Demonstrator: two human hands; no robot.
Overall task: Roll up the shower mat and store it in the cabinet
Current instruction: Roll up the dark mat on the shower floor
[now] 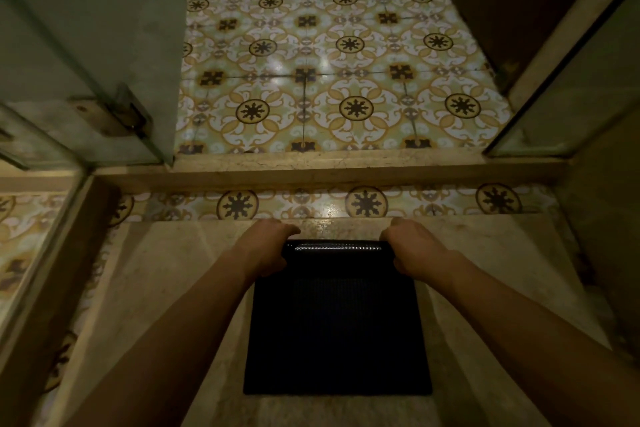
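Rolling shower mat [337, 322] | left hand [268, 246], right hand [412, 246] closed on far roll ends | flat remainder below wrists | next: probably roll toward body.

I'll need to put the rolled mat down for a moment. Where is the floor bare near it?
Bare stone lies left and right of the dark shower mat, beside each forearm. The patterned tile floor beyond the stone threshold is open. Crowded only at the mat's rolled far edge, gripped by left hand and right hand.
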